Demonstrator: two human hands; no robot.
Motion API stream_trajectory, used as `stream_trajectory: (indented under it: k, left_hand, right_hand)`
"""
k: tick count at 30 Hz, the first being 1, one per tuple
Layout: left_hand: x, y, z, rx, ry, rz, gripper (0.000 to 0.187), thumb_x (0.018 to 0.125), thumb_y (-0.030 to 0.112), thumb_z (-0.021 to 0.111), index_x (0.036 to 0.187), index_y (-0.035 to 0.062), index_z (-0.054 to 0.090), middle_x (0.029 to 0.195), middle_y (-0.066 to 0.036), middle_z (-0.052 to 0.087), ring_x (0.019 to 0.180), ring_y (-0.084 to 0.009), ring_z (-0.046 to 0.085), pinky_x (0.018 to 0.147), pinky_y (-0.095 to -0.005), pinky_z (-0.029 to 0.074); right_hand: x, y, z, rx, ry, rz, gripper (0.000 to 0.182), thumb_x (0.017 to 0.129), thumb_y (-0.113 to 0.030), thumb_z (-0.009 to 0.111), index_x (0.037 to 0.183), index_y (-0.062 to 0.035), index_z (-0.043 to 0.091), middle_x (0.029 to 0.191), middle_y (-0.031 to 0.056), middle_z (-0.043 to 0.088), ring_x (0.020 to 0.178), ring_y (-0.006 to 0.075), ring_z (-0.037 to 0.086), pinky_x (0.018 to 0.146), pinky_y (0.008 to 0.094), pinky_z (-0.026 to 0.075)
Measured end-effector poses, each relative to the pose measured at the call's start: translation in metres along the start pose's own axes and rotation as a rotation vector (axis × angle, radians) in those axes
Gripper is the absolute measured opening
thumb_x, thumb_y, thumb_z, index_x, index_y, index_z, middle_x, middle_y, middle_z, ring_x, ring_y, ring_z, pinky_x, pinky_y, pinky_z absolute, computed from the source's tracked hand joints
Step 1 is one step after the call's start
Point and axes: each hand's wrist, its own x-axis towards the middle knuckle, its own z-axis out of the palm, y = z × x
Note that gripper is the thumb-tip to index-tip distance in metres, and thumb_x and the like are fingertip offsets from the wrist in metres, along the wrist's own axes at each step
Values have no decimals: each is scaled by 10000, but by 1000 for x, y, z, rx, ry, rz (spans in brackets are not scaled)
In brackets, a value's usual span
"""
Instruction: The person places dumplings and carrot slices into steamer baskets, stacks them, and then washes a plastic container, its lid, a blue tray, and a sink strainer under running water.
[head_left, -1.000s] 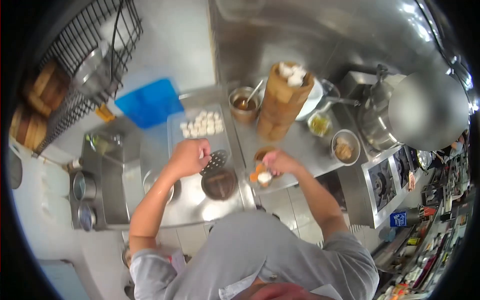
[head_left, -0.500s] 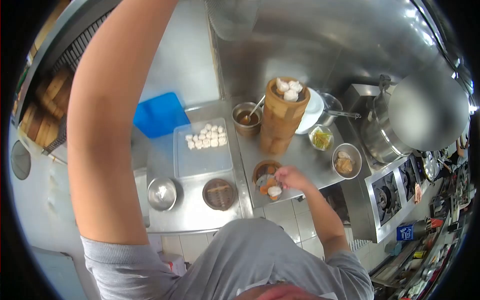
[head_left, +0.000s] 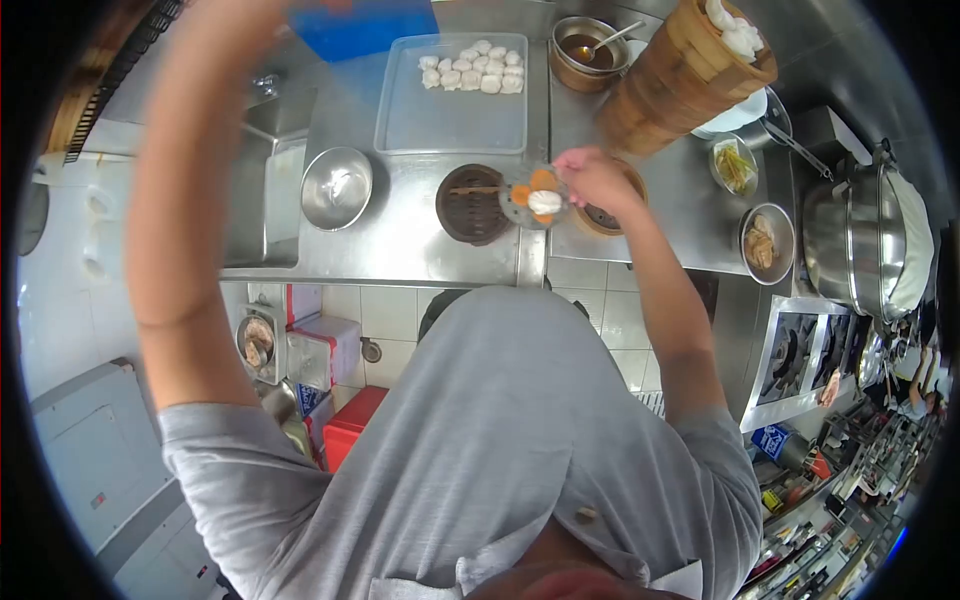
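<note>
My right hand [head_left: 592, 178] pinches the edge of a thin, see-through round steamer liner [head_left: 518, 213]. On the liner lie orange carrot slices [head_left: 543, 180] and one white dumpling [head_left: 545, 202]. Under my right hand, partly hidden by it, is a small bamboo steamer basket [head_left: 602, 222]. The liner overlaps the right rim of a dark, slatted bamboo steamer [head_left: 470, 222] on the steel counter. My left hand [head_left: 325, 5] is at the top edge of the view, smeared and mostly cut off, near a blue plastic tray or lid [head_left: 370, 28].
A clear tray [head_left: 450, 125] carries rows of dumplings [head_left: 470, 78]. Left of centre sits a steel bowl [head_left: 337, 188]. Beyond my right hand rise stacked bamboo steamers [head_left: 650, 90], beside a sauce pot [head_left: 578, 72]. Bowls and a large steel pot [head_left: 850, 225] stand at right.
My right hand has lifted the liner with the carrots and dumpling out of the small basket and moved it left. My left arm has swung lower into view; the head view has tilted down.
</note>
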Motion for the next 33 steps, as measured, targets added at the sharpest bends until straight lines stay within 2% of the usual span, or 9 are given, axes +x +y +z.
stream_trajectory:
  k: [1, 2, 3, 4, 5, 9, 18, 24, 33]
  left_hand:
    - [-31, -20, 28, -63, -94, -132, 322, 820, 258, 763, 1071, 92, 651, 892, -115, 655, 815, -253, 649, 766, -344, 517]
    - [-64, -37, 60, -150, -93, -192, 295, 781, 128, 795, 1011, 67, 621, 813, -103, 615, 761, -261, 620, 716, -356, 497]
    - [-92, -51, 75, -104, -315, -391, 385, 755, 127, 806, 1072, 63, 597, 870, -113, 612, 808, -263, 620, 763, -362, 496]
    - [-121, -59, 90, -175, -339, -455, 407, 745, 119, 803, 1088, 69, 588, 901, -120, 615, 844, -276, 623, 787, -369, 498]
    - [-149, -65, 106, -248, -365, -519, 430, 735, 111, 799, 1103, 75, 580, 933, -127, 617, 879, -289, 626, 811, -375, 499]
    - [-246, -63, 167, -424, -297, -625, 483, 711, 35, 782, 1127, 56, 538, 1038, -152, 606, 998, -320, 613, 897, -393, 487]
    - [-288, -21, 248, -552, -275, -739, 435, 718, 20, 794, 1096, 25, 578, 1074, -197, 589, 1033, -386, 608, 887, -438, 501]
    - [-282, -11, 273, -435, -301, -737, 453, 657, 73, 854, 1066, 54, 661, 1012, -150, 653, 966, -379, 643, 847, -439, 529]
    - [-279, -4, 311, -368, -261, -710, 477, 631, 94, 874, 1059, 56, 667, 1033, -150, 642, 980, -363, 652, 837, -440, 549]
  right_hand:
    - [13, -4, 13, 21, -6, -16, 185, 920, -101, 551, 966, -24, 712, 685, 63, 652, 551, 127, 622, 512, 310, 522]
    - [22, -10, 25, -20, -14, -30, 187, 912, -95, 545, 956, -24, 712, 685, 74, 653, 548, 138, 625, 529, 317, 530]
    - [30, -16, 37, -60, -23, -44, 189, 903, -88, 540, 945, -25, 713, 685, 84, 653, 545, 149, 629, 546, 324, 538]
    - [38, -21, 49, -101, -32, -58, 191, 895, -81, 534, 934, -26, 713, 686, 94, 653, 542, 160, 633, 564, 331, 546]
    - [43, -29, 58, -168, -58, -68, 178, 853, -53, 541, 906, -22, 708, 774, 157, 686, 653, 266, 687, 675, 378, 563]
    - [73, -10, 103, -424, 32, -359, 172, 814, -59, 575, 912, -21, 711, 993, 229, 698, 961, 415, 657, 850, 459, 528]
    - [64, -22, 129, -845, -31, -336, 158, 819, -83, 620, 947, -33, 698, 981, 214, 694, 893, 390, 688, 793, 488, 556]
    - [7, -35, 128, -617, 280, -417, 278, 815, -198, 723, 1024, -24, 669, 967, 163, 707, 875, 348, 707, 772, 481, 569]
    - [3, -61, 139, -838, -28, -91, 449, 712, -406, 827, 964, -46, 736, 961, 170, 728, 912, 324, 720, 797, 443, 583]
